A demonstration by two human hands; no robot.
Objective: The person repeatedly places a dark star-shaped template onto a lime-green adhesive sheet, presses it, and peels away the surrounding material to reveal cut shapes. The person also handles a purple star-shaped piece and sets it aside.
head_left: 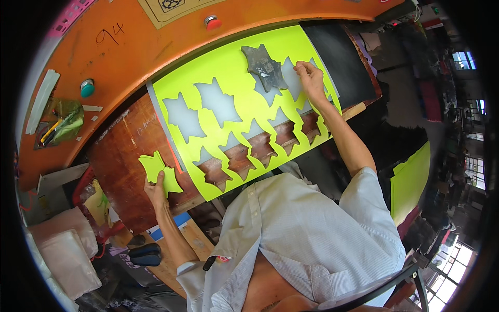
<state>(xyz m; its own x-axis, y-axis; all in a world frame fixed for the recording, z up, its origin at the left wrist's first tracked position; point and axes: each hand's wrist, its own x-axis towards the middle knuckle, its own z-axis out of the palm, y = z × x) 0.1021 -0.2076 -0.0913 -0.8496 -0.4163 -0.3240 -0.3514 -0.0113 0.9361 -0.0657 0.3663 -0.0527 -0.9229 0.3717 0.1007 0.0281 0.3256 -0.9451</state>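
A bright yellow-green sheet (244,132) with rows of jagged, star-like cut-outs lies before me across a grey board. On its far part rests a dark cutting die (264,67) of the same outline, with pale handwriting. My left hand (156,190), left of the sheet, grips a small stack of yellow-green cut pieces (157,169) by the lower edge, thumb on top. Just right of the die, my right hand (311,83) is over the sheet's cut-outs, its fingers curled together. Whether something small sits between those fingertips is hidden.
Beyond the sheet runs an orange machine beam (171,39) with a red button (212,22) and a green button (87,88). A reddish-brown board (122,171) lies at left. More yellow-green sheets (410,182) hang at right. Clear plastic bags (67,255) sit lower left.
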